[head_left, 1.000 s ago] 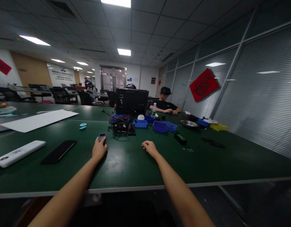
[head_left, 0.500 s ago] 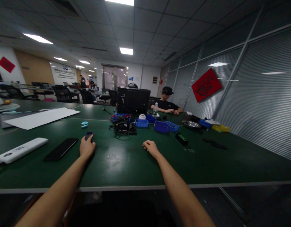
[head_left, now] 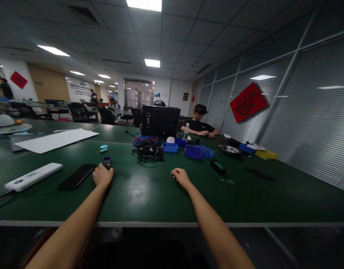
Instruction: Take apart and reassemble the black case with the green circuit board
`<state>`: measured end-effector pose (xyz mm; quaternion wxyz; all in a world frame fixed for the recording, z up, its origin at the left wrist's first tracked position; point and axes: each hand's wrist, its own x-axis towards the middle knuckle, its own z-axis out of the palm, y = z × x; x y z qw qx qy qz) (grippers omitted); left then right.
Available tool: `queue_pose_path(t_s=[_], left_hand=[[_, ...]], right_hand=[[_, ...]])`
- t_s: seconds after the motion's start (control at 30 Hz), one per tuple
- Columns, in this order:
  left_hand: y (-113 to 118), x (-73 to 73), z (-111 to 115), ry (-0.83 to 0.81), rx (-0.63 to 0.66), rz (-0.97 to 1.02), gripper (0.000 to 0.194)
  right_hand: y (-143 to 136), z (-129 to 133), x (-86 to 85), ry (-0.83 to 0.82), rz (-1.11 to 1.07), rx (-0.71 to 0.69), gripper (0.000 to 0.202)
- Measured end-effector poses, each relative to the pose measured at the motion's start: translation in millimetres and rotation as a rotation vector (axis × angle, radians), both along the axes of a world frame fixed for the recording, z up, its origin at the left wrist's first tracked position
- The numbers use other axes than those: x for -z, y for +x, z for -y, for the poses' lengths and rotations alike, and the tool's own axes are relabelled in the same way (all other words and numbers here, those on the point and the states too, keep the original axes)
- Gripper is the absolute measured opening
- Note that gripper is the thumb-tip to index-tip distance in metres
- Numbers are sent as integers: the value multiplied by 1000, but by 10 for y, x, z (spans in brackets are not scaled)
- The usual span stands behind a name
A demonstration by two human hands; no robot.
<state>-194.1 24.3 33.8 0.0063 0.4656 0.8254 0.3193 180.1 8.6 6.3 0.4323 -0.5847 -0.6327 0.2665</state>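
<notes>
My left hand (head_left: 103, 175) rests on the green table with its fingers curled. Just beyond its knuckles lies a small dark device with a screen (head_left: 107, 162), largely uncovered; whether a fingertip still touches its near end is hard to see. To the left of that hand is a black smartphone (head_left: 77, 176), lying flat. My right hand (head_left: 181, 176) lies on the table with its fingers drawn in loosely, and nothing shows in them. Nearest to it on the far side are a blue tray (head_left: 169, 148) and a dark box with a green top (head_left: 218, 167).
A white power strip (head_left: 33, 177) and a white sheet (head_left: 58, 140) are at left. Cables, a baseball (head_left: 170, 139), a bottle (head_left: 186, 131) and blue bins stand before a black monitor (head_left: 160, 120). A metal bowl (head_left: 229, 150) sits right. Across the table sits a person (head_left: 200, 121).
My left hand has drawn back slightly from the small device, whose body now shows more. My right hand keeps its pose. The view has turned a little to the left.
</notes>
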Motion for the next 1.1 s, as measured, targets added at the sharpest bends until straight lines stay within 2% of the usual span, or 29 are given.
queue_pose_path(t_s=[0.23, 0.6, 0.87, 1.1], left_hand=[[63, -45, 55, -44, 65, -82, 59], [242, -10, 81, -39, 287, -333, 55], [640, 6, 155, -8, 463, -377, 42], [972, 62, 188, 22, 540, -339, 45]], right_hand=[[-6, -8, -3, 24, 12, -7, 20], [-2, -23, 5, 34, 35, -6, 20], [2, -97, 60, 77, 20, -26, 20], [-29, -36, -9, 50, 41, -10, 20]])
